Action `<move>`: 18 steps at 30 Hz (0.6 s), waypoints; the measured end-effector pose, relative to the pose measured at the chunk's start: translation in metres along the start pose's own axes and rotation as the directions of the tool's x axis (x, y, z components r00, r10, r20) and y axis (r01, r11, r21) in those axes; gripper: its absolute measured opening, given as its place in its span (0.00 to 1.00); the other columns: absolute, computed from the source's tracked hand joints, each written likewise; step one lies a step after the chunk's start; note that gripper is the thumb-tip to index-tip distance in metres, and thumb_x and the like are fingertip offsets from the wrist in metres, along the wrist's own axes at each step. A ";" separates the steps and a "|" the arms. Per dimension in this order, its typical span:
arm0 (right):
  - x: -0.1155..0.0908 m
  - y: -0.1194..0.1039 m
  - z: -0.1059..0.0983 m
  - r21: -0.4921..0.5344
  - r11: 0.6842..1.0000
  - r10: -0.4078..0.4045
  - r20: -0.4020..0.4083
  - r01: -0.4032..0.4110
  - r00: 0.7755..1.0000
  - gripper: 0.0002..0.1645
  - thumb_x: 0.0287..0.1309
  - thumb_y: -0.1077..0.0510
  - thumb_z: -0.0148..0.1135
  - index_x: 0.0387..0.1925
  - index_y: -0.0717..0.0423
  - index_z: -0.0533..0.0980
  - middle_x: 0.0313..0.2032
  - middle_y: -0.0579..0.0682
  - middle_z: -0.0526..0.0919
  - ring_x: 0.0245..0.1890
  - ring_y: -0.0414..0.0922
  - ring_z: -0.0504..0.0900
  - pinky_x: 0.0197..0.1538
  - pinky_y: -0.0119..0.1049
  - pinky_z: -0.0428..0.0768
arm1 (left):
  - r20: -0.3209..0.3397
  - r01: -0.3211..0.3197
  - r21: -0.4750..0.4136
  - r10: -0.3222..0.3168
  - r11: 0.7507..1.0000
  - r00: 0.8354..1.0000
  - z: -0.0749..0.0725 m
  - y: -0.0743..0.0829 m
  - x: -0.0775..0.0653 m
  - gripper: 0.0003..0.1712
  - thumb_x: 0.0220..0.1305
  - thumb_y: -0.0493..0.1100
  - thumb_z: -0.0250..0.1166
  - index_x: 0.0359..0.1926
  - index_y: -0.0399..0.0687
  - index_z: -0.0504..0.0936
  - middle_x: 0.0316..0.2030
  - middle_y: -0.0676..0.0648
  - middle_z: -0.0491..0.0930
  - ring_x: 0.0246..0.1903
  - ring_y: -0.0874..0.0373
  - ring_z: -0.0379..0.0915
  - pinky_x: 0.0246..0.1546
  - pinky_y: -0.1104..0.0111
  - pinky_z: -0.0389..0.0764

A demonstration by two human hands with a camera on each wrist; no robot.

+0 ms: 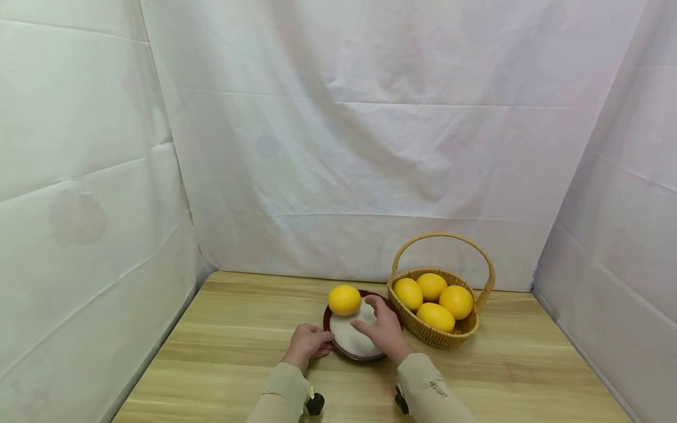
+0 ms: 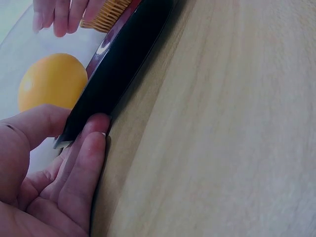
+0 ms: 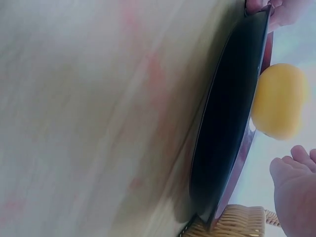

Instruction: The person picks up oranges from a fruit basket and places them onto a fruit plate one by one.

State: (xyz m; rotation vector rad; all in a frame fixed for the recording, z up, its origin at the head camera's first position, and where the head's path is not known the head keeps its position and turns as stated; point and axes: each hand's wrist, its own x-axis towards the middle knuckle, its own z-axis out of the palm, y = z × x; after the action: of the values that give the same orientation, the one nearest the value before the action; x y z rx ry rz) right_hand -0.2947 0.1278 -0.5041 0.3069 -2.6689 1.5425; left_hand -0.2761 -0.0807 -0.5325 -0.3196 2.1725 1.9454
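A round plate [image 1: 355,341] with a dark red rim and a pale inside lies on the table, its dark outer side [image 2: 121,69] showing in the left wrist view. My left hand [image 1: 309,343] pinches its left rim, thumb on top and fingers beneath. One yellow lemon [image 1: 345,300] sits at the plate's far left part, also seen in the right wrist view as a lemon [image 3: 280,101] above the rim. Over the right side of the plate, my right hand [image 1: 386,330] has its thumb and fingers spread apart, a gap between them and the lemon, holding nothing.
A wicker basket [image 1: 432,337] with a tall arched handle [image 1: 443,235] stands close against the plate's right side and holds several lemons [image 1: 436,318]. White cloth [image 1: 338,164] hangs behind and along both sides of the wooden table [image 1: 238,335].
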 end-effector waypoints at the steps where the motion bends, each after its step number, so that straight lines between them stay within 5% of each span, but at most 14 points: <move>1: 0.000 0.000 -0.001 0.000 1.000 -0.002 0.001 0.002 1.000 0.41 0.57 0.50 0.74 0.68 0.59 0.67 0.66 0.59 0.74 0.69 0.61 0.70 0.70 0.60 0.70 | -0.001 0.000 0.001 0.000 1.000 1.000 0.000 0.000 0.000 0.17 0.62 0.37 0.69 0.46 0.26 0.82 0.28 0.45 0.86 0.25 0.61 0.82 0.33 0.68 0.88; 18: -0.005 0.001 -0.014 0.001 1.000 -0.003 0.018 0.003 1.000 0.37 0.59 0.53 0.73 0.65 0.62 0.70 0.60 0.64 0.79 0.61 0.57 0.78 0.68 0.56 0.74 | -0.015 0.009 0.002 -0.009 1.000 1.000 0.000 0.001 -0.001 0.23 0.61 0.37 0.70 0.52 0.22 0.78 0.31 0.42 0.86 0.26 0.61 0.83 0.34 0.67 0.89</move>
State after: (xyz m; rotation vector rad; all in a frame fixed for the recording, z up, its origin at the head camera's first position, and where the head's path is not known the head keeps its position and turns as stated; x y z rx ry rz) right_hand -0.2910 0.1410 -0.4989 0.3263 -2.6796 1.5475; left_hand -0.2757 -0.0801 -0.5310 -0.3441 2.1785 1.9428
